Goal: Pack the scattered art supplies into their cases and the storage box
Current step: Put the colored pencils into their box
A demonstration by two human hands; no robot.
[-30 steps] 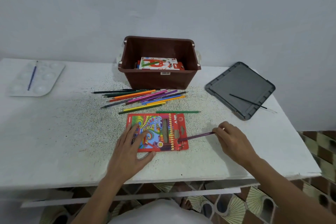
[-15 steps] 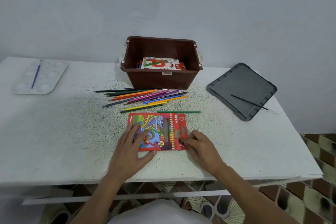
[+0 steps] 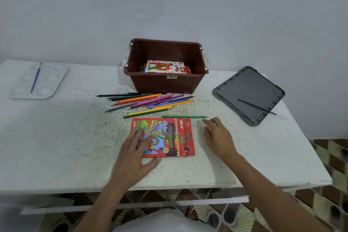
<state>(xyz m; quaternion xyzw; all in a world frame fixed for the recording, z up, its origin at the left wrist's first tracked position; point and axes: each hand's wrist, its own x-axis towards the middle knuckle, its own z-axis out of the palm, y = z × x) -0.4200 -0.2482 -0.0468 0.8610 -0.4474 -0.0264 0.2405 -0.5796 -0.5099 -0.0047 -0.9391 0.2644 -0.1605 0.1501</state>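
At the far left of the white table (image 3: 56, 147) a paint tray (image 3: 40, 88) lies with a blue brush (image 3: 35, 78) across it, neither put away. Further along, a heap of loose pencils (image 3: 148, 102) is fanned out in front of the brown box (image 3: 165, 85); they make up most of what remains, so I'd say the job is barely past its start. The left hand (image 3: 135, 154) lies flat with spread fingers on the red pencil case (image 3: 162, 137), pinning it down near the table's front edge. The case looks almost empty, with only a few dark pencils seeming to show at its near right corner. Behind it the box holds one printed pack (image 3: 165, 67), perhaps with something under it. A single green pencil (image 3: 184, 117) lies just beyond the case. The right hand (image 3: 216, 137) hovers loose and empty, fingertips near that pencil's end. Far right, the grey lid (image 3: 248, 96) lies off the box, with a thin black brush (image 3: 261, 108) on it.
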